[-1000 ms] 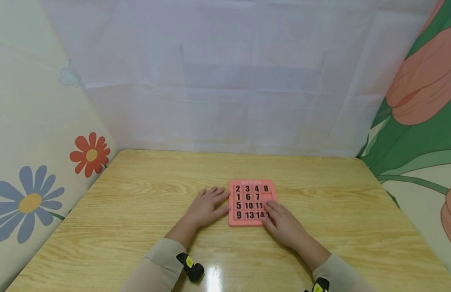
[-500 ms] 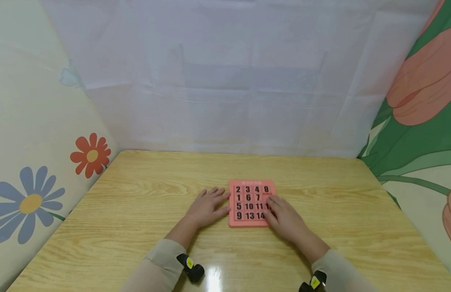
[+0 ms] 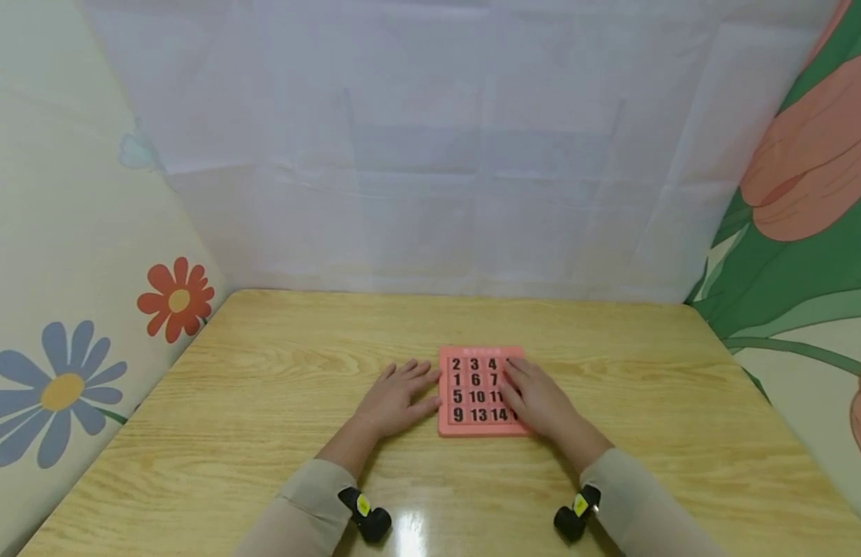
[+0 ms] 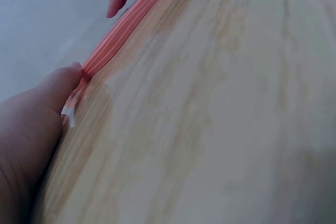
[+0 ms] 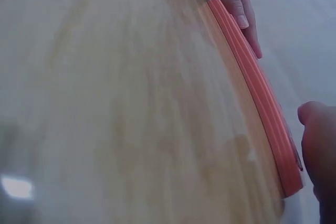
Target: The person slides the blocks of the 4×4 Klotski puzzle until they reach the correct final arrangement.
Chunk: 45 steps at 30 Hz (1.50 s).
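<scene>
A pink sliding number puzzle lies flat on the table, its black-numbered tiles set in a frame. My left hand rests palm down with straight fingers, its fingertips and thumb at the puzzle's left edge. In the left wrist view the left thumb meets the pink rim. Over the right-hand column lies my right hand, index fingertip at the top row. Its fingers are extended and hide most of that column. The right wrist view shows the right thumb raised just above the puzzle's face.
The wood-grain table spreads around the puzzle on all sides. A white sheet hangs behind it, and flower-printed panels stand at the sides. A dark wrist camera sits on the left cuff, another on the right.
My right hand has slid away from me along the puzzle's right column, now covering the 8 at the top right. My left hand stays at the left edge.
</scene>
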Each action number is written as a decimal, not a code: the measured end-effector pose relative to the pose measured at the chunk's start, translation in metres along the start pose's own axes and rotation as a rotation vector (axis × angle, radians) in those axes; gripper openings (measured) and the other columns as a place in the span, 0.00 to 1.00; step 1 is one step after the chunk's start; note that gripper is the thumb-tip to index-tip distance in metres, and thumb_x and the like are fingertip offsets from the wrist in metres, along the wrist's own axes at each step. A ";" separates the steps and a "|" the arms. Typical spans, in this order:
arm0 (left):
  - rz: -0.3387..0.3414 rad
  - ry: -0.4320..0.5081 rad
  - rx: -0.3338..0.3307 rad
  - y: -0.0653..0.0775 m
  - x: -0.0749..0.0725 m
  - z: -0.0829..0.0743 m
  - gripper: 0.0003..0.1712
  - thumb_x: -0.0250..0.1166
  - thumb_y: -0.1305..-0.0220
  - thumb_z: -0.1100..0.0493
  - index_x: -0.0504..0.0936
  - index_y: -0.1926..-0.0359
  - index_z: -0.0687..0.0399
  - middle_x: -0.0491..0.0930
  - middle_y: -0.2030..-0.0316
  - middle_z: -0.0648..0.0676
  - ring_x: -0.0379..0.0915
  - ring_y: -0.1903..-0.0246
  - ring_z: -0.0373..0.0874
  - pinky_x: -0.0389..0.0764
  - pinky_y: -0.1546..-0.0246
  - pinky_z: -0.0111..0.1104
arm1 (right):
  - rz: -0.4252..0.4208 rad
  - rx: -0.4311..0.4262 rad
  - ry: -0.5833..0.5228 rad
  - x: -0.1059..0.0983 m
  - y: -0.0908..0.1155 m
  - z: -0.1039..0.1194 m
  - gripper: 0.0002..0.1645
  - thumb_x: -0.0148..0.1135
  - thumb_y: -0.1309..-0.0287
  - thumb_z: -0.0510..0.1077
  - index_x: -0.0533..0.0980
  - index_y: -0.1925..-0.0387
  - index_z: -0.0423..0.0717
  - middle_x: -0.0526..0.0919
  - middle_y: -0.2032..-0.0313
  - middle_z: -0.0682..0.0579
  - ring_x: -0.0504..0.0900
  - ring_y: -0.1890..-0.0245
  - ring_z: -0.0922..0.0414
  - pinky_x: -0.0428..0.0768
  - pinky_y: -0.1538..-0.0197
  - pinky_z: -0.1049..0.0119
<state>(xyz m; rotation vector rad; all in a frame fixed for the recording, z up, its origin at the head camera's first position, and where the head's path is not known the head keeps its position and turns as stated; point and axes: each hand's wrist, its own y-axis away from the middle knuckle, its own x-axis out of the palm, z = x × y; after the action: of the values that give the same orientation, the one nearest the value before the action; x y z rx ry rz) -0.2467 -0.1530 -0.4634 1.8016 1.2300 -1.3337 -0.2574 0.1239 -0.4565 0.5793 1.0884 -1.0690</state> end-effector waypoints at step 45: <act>0.002 -0.003 -0.003 0.000 0.001 0.001 0.34 0.53 0.30 0.37 0.66 0.28 0.44 0.61 0.27 0.54 0.50 0.25 0.54 0.45 0.24 0.54 | 0.040 0.036 0.003 0.005 0.013 0.004 0.33 0.47 0.27 0.54 0.64 0.30 0.38 0.63 0.28 0.41 0.60 0.27 0.43 0.60 0.25 0.48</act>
<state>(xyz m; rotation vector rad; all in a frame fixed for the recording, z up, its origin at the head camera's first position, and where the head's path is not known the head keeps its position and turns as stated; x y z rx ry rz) -0.2468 -0.1532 -0.4648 1.7980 1.2274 -1.3320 -0.2435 0.1236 -0.4610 0.6294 1.0576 -1.0551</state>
